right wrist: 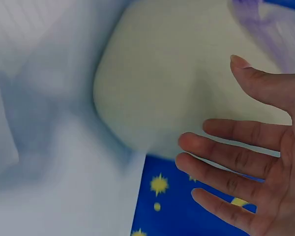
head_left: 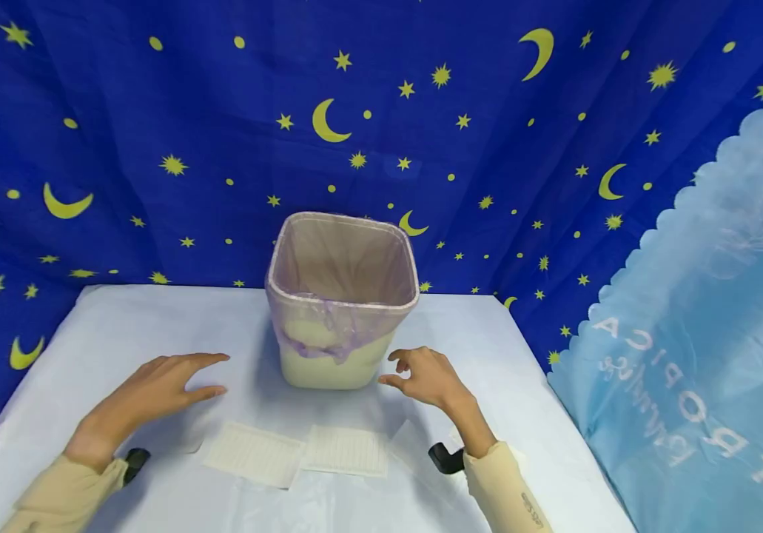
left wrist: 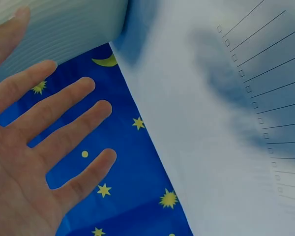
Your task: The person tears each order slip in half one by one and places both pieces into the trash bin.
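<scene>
A cream waste bin (head_left: 328,370) stands upright toward the back of the white table, lined with a thin purple bag (head_left: 348,329) folded over its rim. My left hand (head_left: 161,385) is held to the left of the bin, apart from it, fingers spread and nothing in them; the left wrist view shows its open palm (left wrist: 34,132). Close by the bin's lower right side is my right hand (head_left: 426,376), its fingers slightly bent and holding nothing. In the right wrist view that hand (right wrist: 250,157) overlaps the bin's wall (right wrist: 157,73).
Several lined paper sheets lie along the near part of the table (head_left: 221,326), among them a left sheet (head_left: 254,453) and a middle one (head_left: 345,451). Behind hangs a blue star-and-moon cloth (head_left: 208,96). A light blue scalloped sheet (head_left: 707,296) hangs on the right.
</scene>
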A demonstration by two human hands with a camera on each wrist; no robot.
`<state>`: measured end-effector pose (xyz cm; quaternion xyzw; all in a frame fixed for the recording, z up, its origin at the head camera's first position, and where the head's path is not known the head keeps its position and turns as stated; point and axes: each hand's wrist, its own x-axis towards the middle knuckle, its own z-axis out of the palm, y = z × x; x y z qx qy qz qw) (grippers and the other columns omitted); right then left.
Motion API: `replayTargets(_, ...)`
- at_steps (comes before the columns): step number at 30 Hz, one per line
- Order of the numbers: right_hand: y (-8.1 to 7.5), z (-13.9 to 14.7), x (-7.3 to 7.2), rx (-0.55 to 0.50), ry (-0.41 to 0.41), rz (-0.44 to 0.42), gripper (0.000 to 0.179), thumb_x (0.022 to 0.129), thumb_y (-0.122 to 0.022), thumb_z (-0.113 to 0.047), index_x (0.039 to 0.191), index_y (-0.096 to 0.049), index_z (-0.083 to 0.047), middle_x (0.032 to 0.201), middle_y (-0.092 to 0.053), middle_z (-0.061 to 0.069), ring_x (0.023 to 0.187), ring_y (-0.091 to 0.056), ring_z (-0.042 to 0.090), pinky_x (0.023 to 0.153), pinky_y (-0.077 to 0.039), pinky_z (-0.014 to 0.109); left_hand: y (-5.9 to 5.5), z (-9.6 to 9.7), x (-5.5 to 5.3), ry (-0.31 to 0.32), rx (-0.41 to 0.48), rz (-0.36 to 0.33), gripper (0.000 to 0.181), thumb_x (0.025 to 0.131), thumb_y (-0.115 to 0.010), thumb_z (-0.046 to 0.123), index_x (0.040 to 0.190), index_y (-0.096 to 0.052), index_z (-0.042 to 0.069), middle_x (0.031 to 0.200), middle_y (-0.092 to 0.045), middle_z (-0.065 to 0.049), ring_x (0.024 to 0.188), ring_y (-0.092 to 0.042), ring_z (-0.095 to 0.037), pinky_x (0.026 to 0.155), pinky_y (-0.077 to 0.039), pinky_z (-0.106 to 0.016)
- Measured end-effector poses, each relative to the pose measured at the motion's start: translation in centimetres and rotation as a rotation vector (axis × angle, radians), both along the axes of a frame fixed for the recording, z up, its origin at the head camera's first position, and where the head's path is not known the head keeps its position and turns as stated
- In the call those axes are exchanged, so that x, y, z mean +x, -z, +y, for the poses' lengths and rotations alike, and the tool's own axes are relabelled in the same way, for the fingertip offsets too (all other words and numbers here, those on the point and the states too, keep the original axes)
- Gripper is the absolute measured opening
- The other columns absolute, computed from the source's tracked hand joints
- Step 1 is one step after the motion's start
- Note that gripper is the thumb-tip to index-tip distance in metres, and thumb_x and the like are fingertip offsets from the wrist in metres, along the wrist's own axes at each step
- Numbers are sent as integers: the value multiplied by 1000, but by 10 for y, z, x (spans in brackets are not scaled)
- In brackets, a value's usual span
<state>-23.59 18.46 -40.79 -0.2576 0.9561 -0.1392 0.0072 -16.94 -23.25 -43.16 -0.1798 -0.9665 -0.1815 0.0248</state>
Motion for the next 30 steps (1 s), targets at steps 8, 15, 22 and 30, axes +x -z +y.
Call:
replayTargets(8, 12, -36, 19, -42, -113, 22, 43, 86, -73, -43, 113, -71, -10, 94, -73, 1, 88, -69, 17, 77, -54, 38, 10, -2, 16, -19, 93, -24, 53, 90, -65, 47, 130, -63, 12, 128, -65, -10, 116, -60, -37, 92, -47, -55)
replayTargets(15, 22, -78, 30, -63, -222, 83, 40, 85, -74, -41, 113, -71, -12, 95, -73, -2, 86, -67, 9, 76, -54, 30, 14, -6, 27, -60, 135, -47, 53, 90, -63, 51, 129, -64, 15, 129, -64, -9, 118, -59, -36, 94, -46, -55)
replayTargets(22, 33, -130, 41, -85, -358, 158, 47, 87, -71, -45, 122, -67, -14, 98, -73, -5, 89, -68, 7, 72, -53, 21, 18, -12, 36, -101, 149, -95, 54, 90, -63, 51, 129, -64, 14, 129, -64, -10, 119, -58, -37, 93, -46, -56)
replayTargets(30, 44, -200, 45, -31, -447, 66, 54, 89, -66, -50, 134, -57, -21, 112, -68, -8, 101, -63, 5, 75, -51, 18, 26, -21, 46, -133, 179, -61, 42, 90, -69, 35, 124, -67, 11, 124, -67, -10, 114, -61, -36, 90, -48, -56)
